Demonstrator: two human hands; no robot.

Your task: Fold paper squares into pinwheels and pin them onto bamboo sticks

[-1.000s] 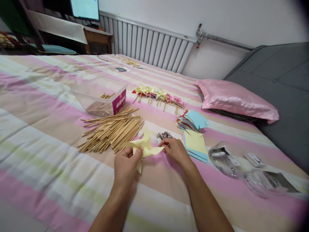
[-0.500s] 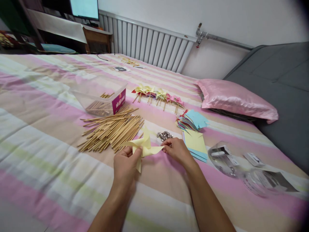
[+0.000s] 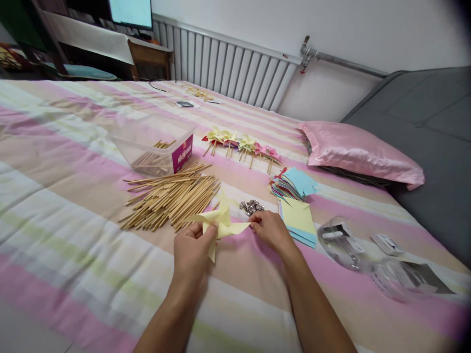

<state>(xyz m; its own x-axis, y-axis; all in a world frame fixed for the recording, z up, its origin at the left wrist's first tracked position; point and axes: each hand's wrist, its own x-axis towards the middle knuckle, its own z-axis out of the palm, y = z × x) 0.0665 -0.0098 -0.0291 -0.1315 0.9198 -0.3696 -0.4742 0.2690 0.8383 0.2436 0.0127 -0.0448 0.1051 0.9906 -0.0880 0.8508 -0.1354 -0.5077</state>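
A pale yellow paper pinwheel (image 3: 223, 226) is held above the bedspread, its blades curled and pointing several ways. My left hand (image 3: 194, 246) is closed on it, the thumb pressed near its centre. At the tip of its right-hand blade, the fingers of my right hand (image 3: 268, 229) are pinched together on the paper. Just beyond my right hand lies a small heap of shiny metal fasteners (image 3: 251, 207). Left of the pinwheel spreads a big pile of thin wooden sticks (image 3: 172, 198).
A clear plastic box (image 3: 150, 147) holds more sticks. Finished pinwheels on sticks (image 3: 241, 143) lie in a row behind. To the right are stacked cut papers (image 3: 290, 184), yellow and blue square sheets (image 3: 300, 218), clear plastic containers (image 3: 340, 242) and a pink pillow (image 3: 362, 152).
Both hands keep their hold on the pinwheel almost unmoved. The whole view has shifted very slightly.
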